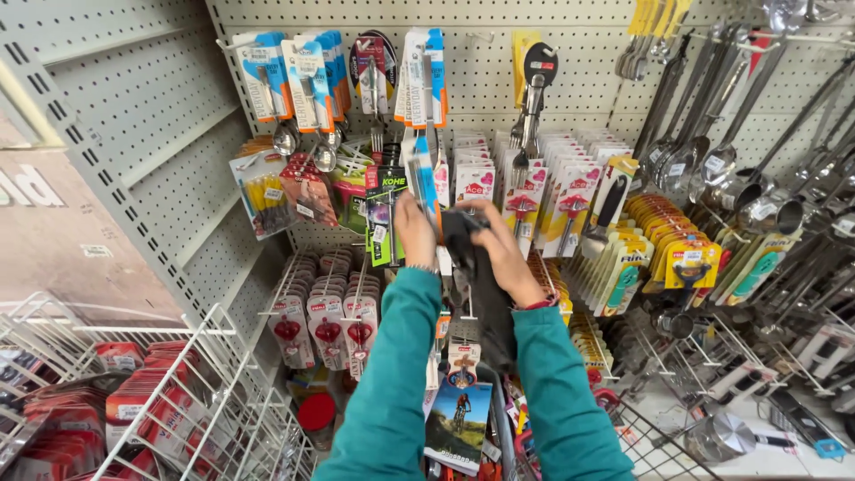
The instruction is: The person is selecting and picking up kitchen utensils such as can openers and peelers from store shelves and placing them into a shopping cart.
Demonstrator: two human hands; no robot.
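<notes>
Shop aisle with a pegboard wall

A pale grey pegboard wall [570, 80] is filling the upper frame, its metal hooks [481, 37] sticking out, while a slanted grey upright [98, 169] is crossing the left side; white wire baskets [205, 392] are sitting at the lower left, and even light is falling throughout.

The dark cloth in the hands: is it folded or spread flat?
Not spread: the dark cloth hangs bunched and creased from the left hand and right hand.
</notes>
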